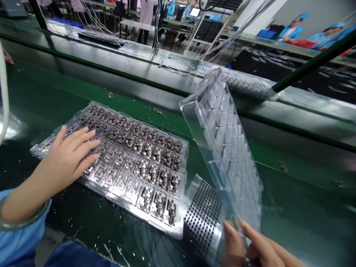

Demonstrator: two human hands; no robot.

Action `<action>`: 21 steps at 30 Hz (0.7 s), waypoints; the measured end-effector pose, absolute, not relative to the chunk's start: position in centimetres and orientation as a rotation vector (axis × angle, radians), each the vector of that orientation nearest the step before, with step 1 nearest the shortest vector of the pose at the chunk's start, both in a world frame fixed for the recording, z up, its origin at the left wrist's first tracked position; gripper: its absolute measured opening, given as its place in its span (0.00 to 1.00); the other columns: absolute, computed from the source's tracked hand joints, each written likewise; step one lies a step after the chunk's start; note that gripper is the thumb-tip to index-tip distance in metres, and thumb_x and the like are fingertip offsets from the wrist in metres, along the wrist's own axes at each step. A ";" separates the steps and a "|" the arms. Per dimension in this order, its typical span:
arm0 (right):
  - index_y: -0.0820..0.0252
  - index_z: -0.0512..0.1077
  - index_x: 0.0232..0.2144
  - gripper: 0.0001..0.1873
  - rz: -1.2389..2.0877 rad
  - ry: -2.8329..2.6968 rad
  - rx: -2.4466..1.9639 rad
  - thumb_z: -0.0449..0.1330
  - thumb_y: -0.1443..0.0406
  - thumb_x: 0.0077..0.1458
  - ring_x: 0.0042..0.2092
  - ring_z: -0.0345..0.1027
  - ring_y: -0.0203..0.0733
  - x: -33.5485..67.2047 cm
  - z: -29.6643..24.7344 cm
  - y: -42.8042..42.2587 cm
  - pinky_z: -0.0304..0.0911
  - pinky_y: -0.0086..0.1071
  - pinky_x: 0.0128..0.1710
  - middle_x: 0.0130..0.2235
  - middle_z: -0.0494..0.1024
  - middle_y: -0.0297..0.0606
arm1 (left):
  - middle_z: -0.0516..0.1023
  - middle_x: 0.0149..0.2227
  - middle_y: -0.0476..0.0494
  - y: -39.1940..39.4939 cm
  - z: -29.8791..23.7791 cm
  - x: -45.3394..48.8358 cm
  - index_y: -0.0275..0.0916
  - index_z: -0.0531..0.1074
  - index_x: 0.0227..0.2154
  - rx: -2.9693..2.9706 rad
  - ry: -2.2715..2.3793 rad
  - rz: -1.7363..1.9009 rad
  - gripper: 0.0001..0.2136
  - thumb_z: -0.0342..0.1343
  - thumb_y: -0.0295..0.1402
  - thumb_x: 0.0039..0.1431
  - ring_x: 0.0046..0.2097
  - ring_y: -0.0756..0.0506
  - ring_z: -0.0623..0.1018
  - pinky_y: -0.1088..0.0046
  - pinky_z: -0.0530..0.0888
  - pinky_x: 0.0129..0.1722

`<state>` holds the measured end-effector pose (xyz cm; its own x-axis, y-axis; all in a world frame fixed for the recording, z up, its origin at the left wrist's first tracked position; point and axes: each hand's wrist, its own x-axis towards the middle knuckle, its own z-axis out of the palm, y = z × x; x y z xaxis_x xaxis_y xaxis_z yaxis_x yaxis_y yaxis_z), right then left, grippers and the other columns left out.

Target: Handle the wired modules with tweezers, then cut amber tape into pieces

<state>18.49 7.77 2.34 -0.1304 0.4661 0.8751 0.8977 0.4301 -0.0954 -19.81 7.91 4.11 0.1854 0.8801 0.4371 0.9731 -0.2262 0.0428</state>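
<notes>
A clear plastic tray (182, 188) lies on the green bench, its pockets filled with rows of small circuit boards (148, 150). Over the tray's left part my left hand (75, 152) is spread with fingers apart; whether it touches the boards I cannot tell. My right hand (252, 247) pinches the lower end of a second clear plastic tray (228, 147), which is tilted up on edge and has pockets with no boards visible. Something dark shows under the right fingers, too hidden to name. Beside the filled tray lies a sheet with a grid of small dark squares (204, 214).
The green bench (303, 207) carries scattered bits and a few small loose parts (158, 110). A white cable (1, 77) hangs at the left, near another person's hand (8, 57). Behind runs a metal ledge with wires (178, 65); people sit farther back.
</notes>
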 end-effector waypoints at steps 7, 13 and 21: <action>0.47 0.68 0.60 0.39 -0.560 -1.785 -1.204 0.70 0.76 0.48 0.27 0.70 0.45 19.0 2.0 7.2 0.65 0.37 0.31 0.30 0.77 0.39 | 0.69 0.61 0.35 16.6 5.4 -18.4 0.41 0.72 0.54 -2.563 -1.741 -0.060 0.17 0.46 0.37 0.68 0.63 0.34 0.67 0.39 0.54 0.62; 0.46 0.67 0.60 0.41 -0.506 -1.813 -1.225 0.71 0.77 0.47 0.29 0.70 0.43 18.9 2.0 6.7 0.66 0.36 0.34 0.33 0.77 0.39 | 0.75 0.56 0.37 19.7 5.4 -18.5 0.43 0.76 0.50 -2.620 -1.682 0.194 0.14 0.51 0.35 0.65 0.64 0.32 0.64 0.41 0.54 0.61; 0.48 0.70 0.58 0.39 -0.492 -1.798 -1.223 0.72 0.76 0.45 0.31 0.71 0.41 19.1 1.6 6.5 0.66 0.35 0.38 0.36 0.78 0.39 | 0.78 0.52 0.37 19.6 5.0 -18.1 0.37 0.78 0.43 -2.604 -1.445 0.231 0.11 0.52 0.27 0.63 0.67 0.33 0.59 0.45 0.55 0.63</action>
<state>19.06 6.50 1.63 -0.1273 0.5390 0.8326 0.8877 0.4363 -0.1468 -18.07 19.64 5.03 0.5229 0.8503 -0.0595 0.8265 -0.5229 -0.2086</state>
